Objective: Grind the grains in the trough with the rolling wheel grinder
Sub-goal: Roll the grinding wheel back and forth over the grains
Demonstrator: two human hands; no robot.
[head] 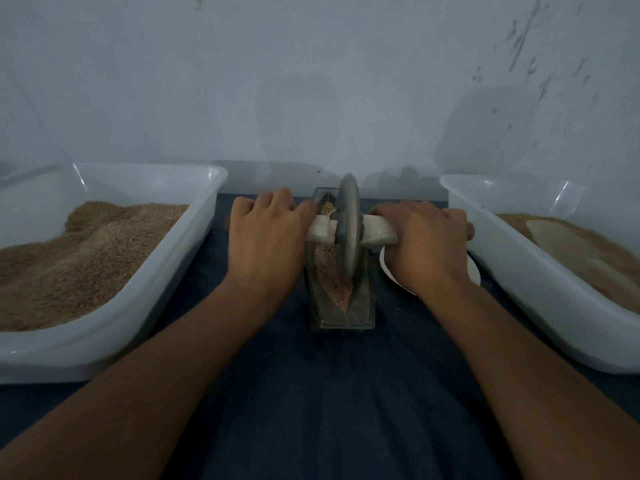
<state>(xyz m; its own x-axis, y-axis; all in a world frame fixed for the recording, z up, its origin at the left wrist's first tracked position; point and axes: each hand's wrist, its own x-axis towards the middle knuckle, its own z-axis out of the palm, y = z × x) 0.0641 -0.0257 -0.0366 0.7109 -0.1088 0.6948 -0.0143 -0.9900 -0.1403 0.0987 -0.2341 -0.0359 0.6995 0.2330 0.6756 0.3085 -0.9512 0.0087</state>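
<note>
A narrow grey metal trough (364,308) stands lengthwise on the dark cloth in front of me, with tan grains (335,289) lying along its groove. A grey rolling wheel (348,233) stands upright in the trough, near its middle to far part. A white-wrapped axle handle (375,232) runs through the wheel to both sides. My left hand (265,237) grips the left end of the handle. My right hand (424,245) grips the right end. Both sets of fingers curl over the bar, hiding its outer parts.
A white plastic tub (114,337) heaped with tan grain sits at the left. A second white tub (540,296) with ground grain sits at the right. A white dish (475,271) peeks out under my right hand. A pale wall rises close behind.
</note>
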